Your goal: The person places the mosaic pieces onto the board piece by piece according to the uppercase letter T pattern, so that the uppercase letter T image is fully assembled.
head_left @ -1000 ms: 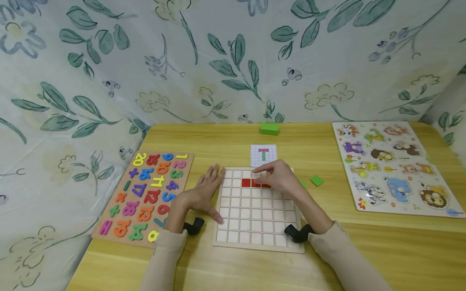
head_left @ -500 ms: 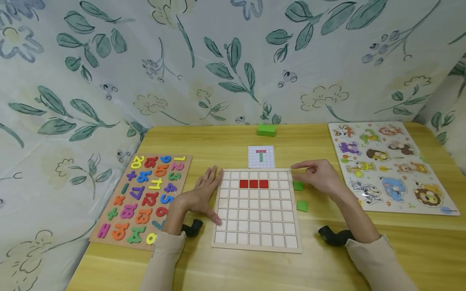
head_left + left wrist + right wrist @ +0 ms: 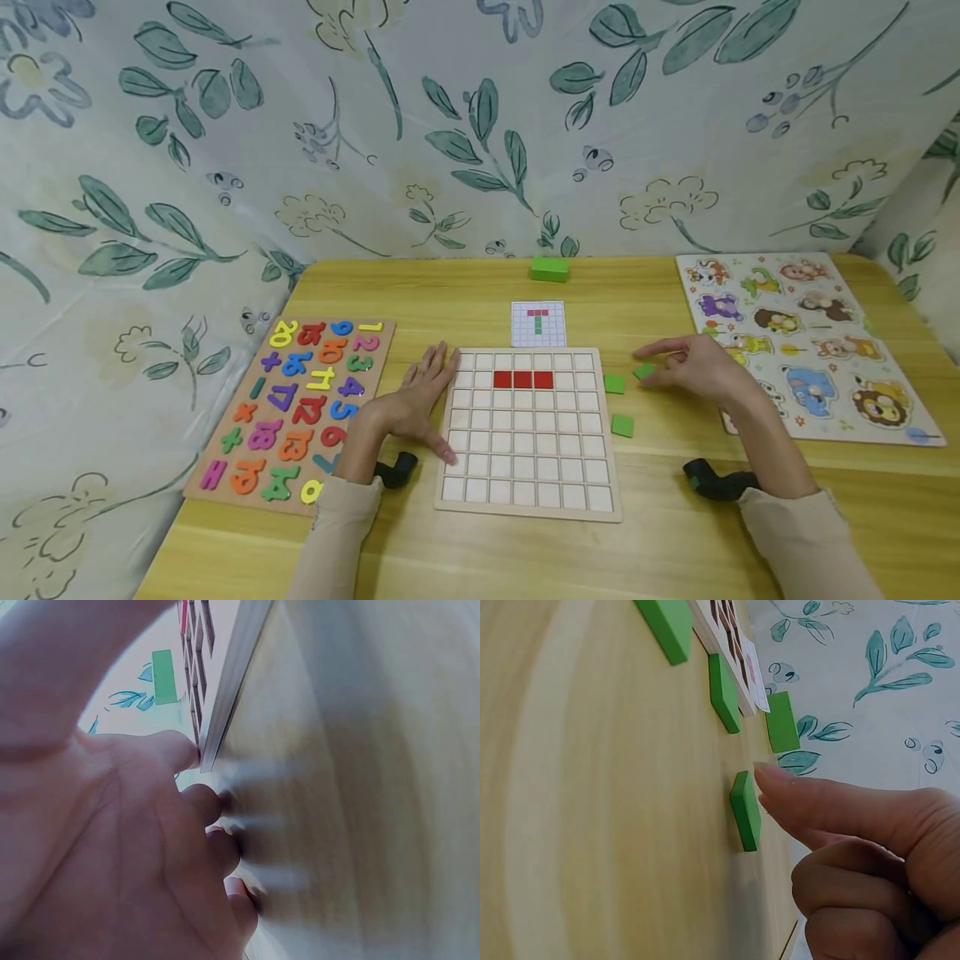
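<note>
A wooden grid board [image 3: 501, 434] lies flat, with red square tiles [image 3: 522, 380] side by side in its second row from the back. My left hand [image 3: 408, 408] rests along the board's left edge, fingers spread, thumb on the frame. In the left wrist view, this hand's fingertips [image 3: 223, 851] touch the tabletop and board edge. To the right of the board, my right hand [image 3: 697, 367] is over a loose green tile [image 3: 745, 812], thumb and index finger apart around it. Two more green tiles [image 3: 614, 384] lie close to the board's right edge.
Behind the board lies a pattern card [image 3: 552, 329] showing a red and green T on a grid. A green block [image 3: 550, 268] stands at the back. A number puzzle [image 3: 258, 450] is on the left, an animal puzzle [image 3: 832, 421] on the right.
My right hand has left the red tiles and moved right, off the board, to the farthest green tile. The left hand stays in place.
</note>
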The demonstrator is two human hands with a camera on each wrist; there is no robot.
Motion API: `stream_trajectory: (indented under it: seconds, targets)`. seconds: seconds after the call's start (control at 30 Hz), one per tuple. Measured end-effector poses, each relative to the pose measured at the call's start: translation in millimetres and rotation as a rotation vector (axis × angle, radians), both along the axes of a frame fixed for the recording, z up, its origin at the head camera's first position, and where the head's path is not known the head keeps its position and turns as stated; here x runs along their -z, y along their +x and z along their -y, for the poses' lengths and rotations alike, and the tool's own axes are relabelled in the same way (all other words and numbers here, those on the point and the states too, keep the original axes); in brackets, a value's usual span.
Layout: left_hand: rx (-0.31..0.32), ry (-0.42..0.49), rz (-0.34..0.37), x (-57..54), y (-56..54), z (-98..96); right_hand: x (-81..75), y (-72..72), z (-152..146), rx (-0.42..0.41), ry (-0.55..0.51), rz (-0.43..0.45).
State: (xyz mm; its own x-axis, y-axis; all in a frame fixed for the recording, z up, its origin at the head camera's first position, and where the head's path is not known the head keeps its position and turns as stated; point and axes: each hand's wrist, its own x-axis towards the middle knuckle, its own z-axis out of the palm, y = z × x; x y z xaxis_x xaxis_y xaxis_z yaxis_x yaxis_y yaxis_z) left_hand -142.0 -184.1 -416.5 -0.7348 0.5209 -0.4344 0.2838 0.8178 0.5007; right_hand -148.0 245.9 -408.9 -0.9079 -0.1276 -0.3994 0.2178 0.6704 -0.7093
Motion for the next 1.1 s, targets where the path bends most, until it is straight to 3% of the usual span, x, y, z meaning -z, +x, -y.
stream_trajectory:
  seconds: [1.1]
  targets:
    - [-0.005, 0.017, 0.013, 0.7, 0.4, 0.4, 10.8, -4.8, -0.7, 0.032, 0.021, -0.002]
